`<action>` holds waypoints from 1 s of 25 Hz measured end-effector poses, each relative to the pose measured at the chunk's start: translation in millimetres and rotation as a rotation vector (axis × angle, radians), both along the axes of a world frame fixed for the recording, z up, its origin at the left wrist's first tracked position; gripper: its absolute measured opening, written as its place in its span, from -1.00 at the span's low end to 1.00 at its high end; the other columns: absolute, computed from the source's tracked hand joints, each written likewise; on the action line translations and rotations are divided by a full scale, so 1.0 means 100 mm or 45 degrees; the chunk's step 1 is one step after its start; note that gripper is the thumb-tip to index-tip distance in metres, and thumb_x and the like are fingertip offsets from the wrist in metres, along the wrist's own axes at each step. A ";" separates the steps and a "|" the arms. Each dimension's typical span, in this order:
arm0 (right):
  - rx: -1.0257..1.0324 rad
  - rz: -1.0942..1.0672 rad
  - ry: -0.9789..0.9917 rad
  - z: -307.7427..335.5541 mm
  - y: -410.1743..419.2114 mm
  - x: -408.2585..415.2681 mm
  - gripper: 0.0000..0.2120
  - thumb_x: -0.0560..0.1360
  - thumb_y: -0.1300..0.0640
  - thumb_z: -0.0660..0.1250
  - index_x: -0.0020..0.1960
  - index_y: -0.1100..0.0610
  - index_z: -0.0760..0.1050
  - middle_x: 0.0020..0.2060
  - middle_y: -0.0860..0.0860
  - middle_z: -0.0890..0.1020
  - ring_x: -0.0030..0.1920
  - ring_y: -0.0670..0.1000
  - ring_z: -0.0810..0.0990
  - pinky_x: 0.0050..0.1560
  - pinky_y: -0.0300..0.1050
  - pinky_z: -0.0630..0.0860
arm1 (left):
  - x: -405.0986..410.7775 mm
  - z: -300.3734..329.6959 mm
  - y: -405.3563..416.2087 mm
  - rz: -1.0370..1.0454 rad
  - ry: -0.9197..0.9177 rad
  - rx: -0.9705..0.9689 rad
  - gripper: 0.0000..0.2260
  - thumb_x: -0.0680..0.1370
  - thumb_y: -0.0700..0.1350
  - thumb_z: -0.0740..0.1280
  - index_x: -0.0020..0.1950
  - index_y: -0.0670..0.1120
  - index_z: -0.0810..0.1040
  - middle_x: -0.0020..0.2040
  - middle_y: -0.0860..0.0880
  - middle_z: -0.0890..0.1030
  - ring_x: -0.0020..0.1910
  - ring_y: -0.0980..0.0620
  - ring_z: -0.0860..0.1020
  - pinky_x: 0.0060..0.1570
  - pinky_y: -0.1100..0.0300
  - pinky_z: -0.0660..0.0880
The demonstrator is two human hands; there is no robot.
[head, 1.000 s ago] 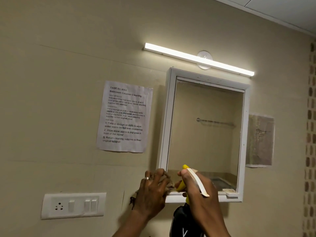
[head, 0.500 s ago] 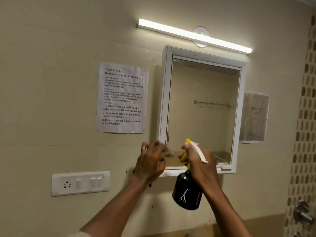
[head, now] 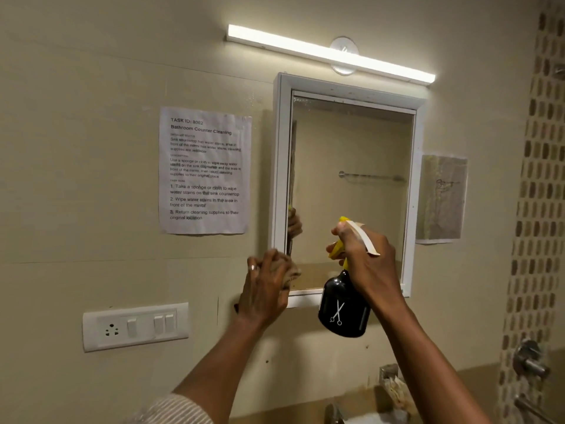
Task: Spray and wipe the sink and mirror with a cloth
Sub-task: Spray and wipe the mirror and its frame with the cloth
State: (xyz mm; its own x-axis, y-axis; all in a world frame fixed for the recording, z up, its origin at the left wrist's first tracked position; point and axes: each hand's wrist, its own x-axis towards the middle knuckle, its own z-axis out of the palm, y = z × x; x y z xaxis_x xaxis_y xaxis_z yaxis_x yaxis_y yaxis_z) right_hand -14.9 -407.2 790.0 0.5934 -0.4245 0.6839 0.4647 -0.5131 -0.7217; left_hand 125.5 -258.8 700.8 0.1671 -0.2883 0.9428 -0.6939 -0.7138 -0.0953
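At the mirror's [head: 351, 194] lower-left corner, left hand [head: 266, 289] presses bunched cloth [head: 292, 275] to glass, right hand [head: 363, 258] grips spray bottle [head: 342, 307] before lower glass; mirror wipe looks barely begun, sink not judgeable.

— What carries everything here?
— The beige wall [head: 91, 71]. The white-framed mirror [head: 351, 179] hangs on it, under a lit tube light [head: 330, 53].
— What else is fixed to it?
— A printed instruction sheet [head: 204, 170] left of the mirror, a switch panel [head: 135, 326] lower down, and a faded paper [head: 441, 198] to the right.
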 end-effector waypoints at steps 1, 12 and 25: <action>0.001 0.004 0.002 -0.03 -0.01 -0.02 -0.69 0.64 -0.06 0.26 -0.06 0.08 0.68 -0.30 0.03 0.74 -0.24 -0.05 0.73 -0.08 0.11 0.71 | -0.02 -0.16 0.00 0.009 0.032 0.003 -0.59 0.19 -0.22 0.60 0.01 -0.10 0.65 0.18 -0.02 0.33 0.14 -0.09 0.31 -0.16 -0.09 0.63; 0.064 0.004 0.051 -0.24 -0.27 -0.23 -0.69 0.65 -0.02 0.27 -0.05 0.16 0.68 -0.27 0.08 0.75 -0.17 0.08 0.74 0.00 0.19 0.69 | -0.10 -1.24 -0.44 0.024 0.874 -0.564 -0.64 0.45 -0.21 0.39 0.23 -0.02 0.49 0.24 -0.05 0.24 0.18 -0.13 0.34 0.11 -0.06 0.53; 0.001 0.042 0.161 -0.51 -0.91 -0.06 -0.59 0.65 -0.02 0.25 -0.20 0.20 0.66 -0.30 0.08 0.75 -0.19 0.05 0.73 -0.02 0.18 0.69 | -0.16 -0.74 -1.45 -0.192 0.831 -1.747 -0.63 0.52 -0.31 0.33 0.26 -0.02 0.40 0.34 -0.19 0.22 0.16 -0.13 0.40 0.26 -0.01 0.39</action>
State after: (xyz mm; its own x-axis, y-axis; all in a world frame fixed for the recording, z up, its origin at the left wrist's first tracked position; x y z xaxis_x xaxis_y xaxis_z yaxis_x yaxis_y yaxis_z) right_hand -20.5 -498.0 738.9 0.6888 -0.4036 0.6022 0.3863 -0.4985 -0.7761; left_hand 109.8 -403.3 626.6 0.6964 0.6673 0.2639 -0.4235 0.0853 0.9019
